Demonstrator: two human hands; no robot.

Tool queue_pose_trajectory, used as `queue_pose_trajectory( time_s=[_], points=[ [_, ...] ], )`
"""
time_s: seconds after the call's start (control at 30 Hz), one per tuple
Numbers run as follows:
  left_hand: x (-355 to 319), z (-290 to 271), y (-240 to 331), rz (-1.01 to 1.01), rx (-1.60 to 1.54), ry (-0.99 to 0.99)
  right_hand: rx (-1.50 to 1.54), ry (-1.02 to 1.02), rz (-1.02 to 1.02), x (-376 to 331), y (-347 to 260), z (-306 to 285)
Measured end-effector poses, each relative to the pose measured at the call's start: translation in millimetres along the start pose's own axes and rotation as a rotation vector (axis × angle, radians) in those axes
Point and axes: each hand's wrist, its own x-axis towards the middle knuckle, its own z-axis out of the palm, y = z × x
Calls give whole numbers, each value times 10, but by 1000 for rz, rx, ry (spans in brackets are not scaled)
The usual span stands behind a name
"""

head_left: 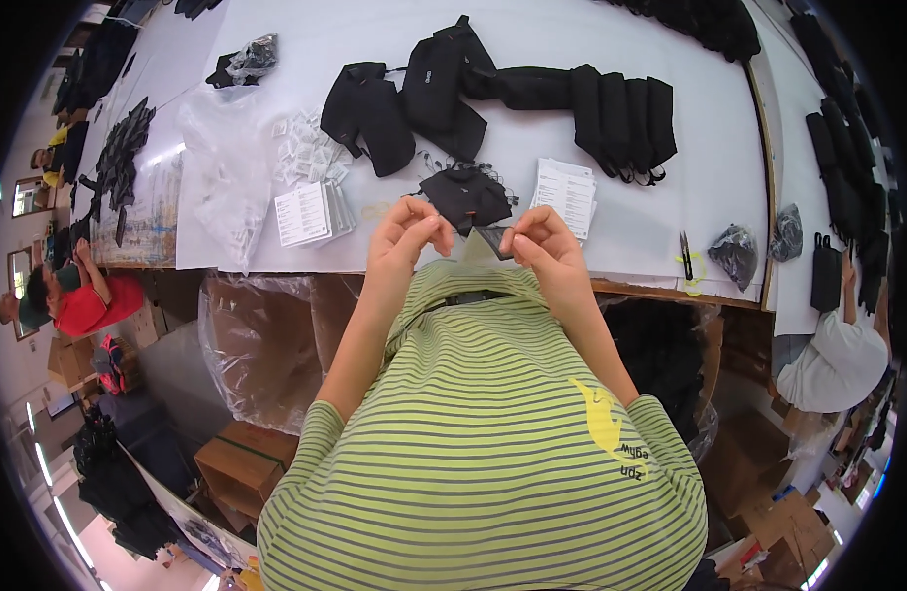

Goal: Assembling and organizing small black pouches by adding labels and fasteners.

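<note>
Pinching a small dark tag (494, 239) between both hands, left hand (406, 236) and right hand (539, 242) closed on it, at 12 o'clock over the surface (650, 217) edge. Loose grip could drop it, I reckon.

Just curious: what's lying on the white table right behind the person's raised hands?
A small pile of black tags with thin strings, flanked by two stacks of white cards. The hands cover its near edge.

Single head view, worn camera, looked steeply down, close over the striped shirt (483, 443) at lower centre; white table (670, 217) filled the upper frame, edges bending.
</note>
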Motion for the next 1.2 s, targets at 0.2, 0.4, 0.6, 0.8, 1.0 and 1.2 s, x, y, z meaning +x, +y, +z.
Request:
queue_pose_trajectory(
  time_s=[0.2,0.4,0.6,0.8,1.0,1.2],
  points=[
    [-81,223,156,-158,267,-55,-26,65,-77,27,-115,65],
    [-131,307,171,-117,406,-115,-163,104,-34,46,3,11],
    [-155,273,208,-117,393,-81,-935,-26,-228,69,19,-41],
    [-177,272,190,-81,405,-83,-1032,-127,-7,68,69,-87],
    [-155,228,52,-128,492,-90,-217,42,171,71,153,-97],
    [-158,277,-4,-78,597,-68,-133,35,220,65,57,-53]
  ],
)
